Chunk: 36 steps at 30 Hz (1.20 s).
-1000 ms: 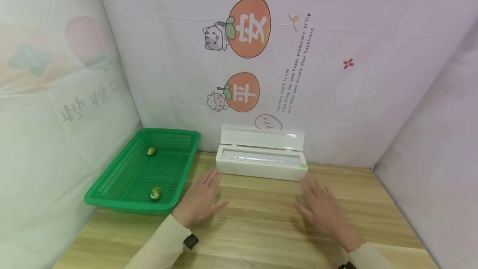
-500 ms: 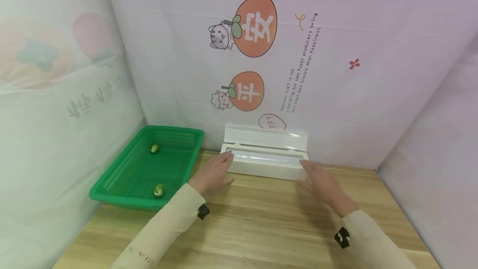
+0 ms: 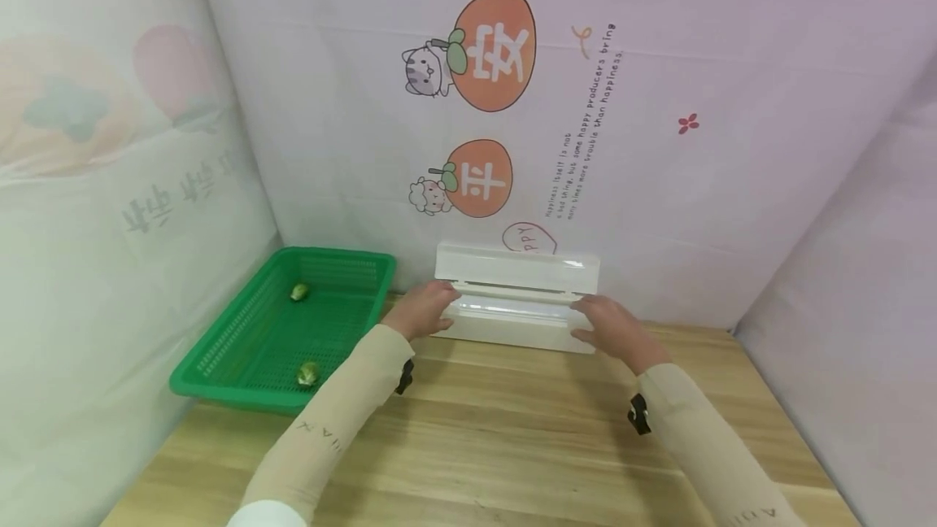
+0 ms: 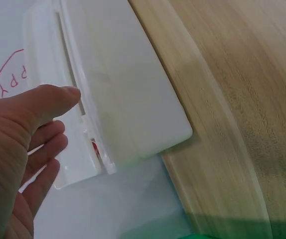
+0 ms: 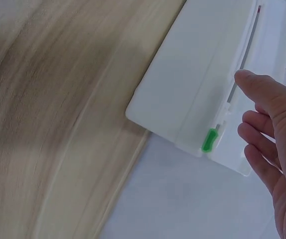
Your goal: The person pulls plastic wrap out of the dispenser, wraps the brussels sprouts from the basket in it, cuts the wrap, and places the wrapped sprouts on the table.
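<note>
A long white cling film dispenser (image 3: 512, 332) stands on the table against the back cloth, its clear lid (image 3: 516, 268) raised. Clear wrap lies inside. My left hand (image 3: 423, 311) is at the dispenser's left end, thumb toward the front and fingers over the top. At the opposite end my right hand (image 3: 613, 330) is placed likewise. Both wrist views show loosely bent fingers, with the thumb close over the slot; whether they touch cannot be told. A green slider (image 5: 210, 140) sits at the dispenser's right end in the right wrist view.
A green plastic basket (image 3: 179, 381) stands left of the dispenser. In it lie two small round green vegetables, like Brussels sprouts, a near one (image 3: 308, 374) and a far one (image 3: 298, 292). Printed cloth (image 3: 351, 145) encloses the wooden table (image 3: 498, 437) at back and sides.
Both hands have moved forward from the bare table to the two ends of the dispenser, and their fingers have bent. Dispenser and basket keep their places.
</note>
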Each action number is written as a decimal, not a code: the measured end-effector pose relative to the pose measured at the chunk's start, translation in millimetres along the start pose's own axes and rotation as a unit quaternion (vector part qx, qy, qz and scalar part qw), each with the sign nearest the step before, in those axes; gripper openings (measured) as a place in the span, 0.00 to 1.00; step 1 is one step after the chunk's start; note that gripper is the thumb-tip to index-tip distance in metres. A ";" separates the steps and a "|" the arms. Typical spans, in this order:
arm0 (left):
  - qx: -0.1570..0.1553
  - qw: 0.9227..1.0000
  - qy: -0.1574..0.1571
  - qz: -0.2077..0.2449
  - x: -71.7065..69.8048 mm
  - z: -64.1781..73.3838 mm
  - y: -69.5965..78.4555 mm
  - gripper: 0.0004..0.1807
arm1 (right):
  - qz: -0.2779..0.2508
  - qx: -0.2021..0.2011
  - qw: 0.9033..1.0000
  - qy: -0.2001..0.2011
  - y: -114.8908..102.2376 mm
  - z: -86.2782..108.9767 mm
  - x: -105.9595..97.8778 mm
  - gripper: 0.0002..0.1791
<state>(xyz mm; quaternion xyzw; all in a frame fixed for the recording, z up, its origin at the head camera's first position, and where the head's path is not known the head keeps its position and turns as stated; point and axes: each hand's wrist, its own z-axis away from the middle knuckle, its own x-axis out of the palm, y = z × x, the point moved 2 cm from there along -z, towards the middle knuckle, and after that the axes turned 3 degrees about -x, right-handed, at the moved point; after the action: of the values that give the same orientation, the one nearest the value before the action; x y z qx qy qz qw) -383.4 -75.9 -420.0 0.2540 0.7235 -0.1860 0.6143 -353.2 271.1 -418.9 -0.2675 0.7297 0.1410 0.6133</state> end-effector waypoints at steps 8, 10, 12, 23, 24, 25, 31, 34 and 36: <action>0.003 0.999 0.004 -0.045 7.2 -11.8 -3.6 0.18 | -0.009 -0.018 1.000 0.002 8.1 -5.1 6.5 0.20; 0.004 0.999 0.006 -0.050 6.8 -12.6 -4.8 0.16 | -0.011 -0.023 1.000 0.004 9.2 -6.1 8.7 0.19; 0.008 0.999 0.007 -0.050 6.8 -12.9 -5.8 0.12 | -0.012 -0.028 1.000 0.006 9.9 -7.4 10.6 0.18; 0.024 0.999 0.015 -0.025 14.4 -9.3 -9.7 0.07 | -0.050 -0.019 0.999 -0.008 14.2 -5.4 19.9 0.10; 0.022 1.000 0.016 -0.016 15.1 -9.8 -10.2 0.07 | -0.055 -0.015 0.998 -0.009 15.5 -5.6 20.8 0.09; 0.020 1.000 0.015 -0.008 15.9 -10.2 -10.9 0.07 | -0.060 -0.009 0.998 -0.009 16.9 -6.1 21.4 0.09; -0.036 0.996 -0.011 0.085 20.6 -12.6 -19.4 0.06 | -0.112 0.017 0.994 -0.004 26.2 -14.0 23.6 0.09; -0.058 0.988 -0.020 0.142 22.0 -13.6 -23.9 0.04 | -0.134 0.017 0.991 0.002 32.0 -17.0 23.9 0.09; -0.066 0.982 -0.021 0.177 22.0 -14.6 -25.9 0.03 | -0.140 0.022 0.990 0.003 35.8 -18.7 24.0 0.07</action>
<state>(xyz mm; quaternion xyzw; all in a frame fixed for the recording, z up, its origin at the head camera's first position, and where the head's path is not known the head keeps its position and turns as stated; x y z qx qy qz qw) -413.0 -85.2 -440.3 0.3330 0.6650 -0.0315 0.6678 -391.2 285.2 -442.7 -0.3536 0.6900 0.0364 0.6305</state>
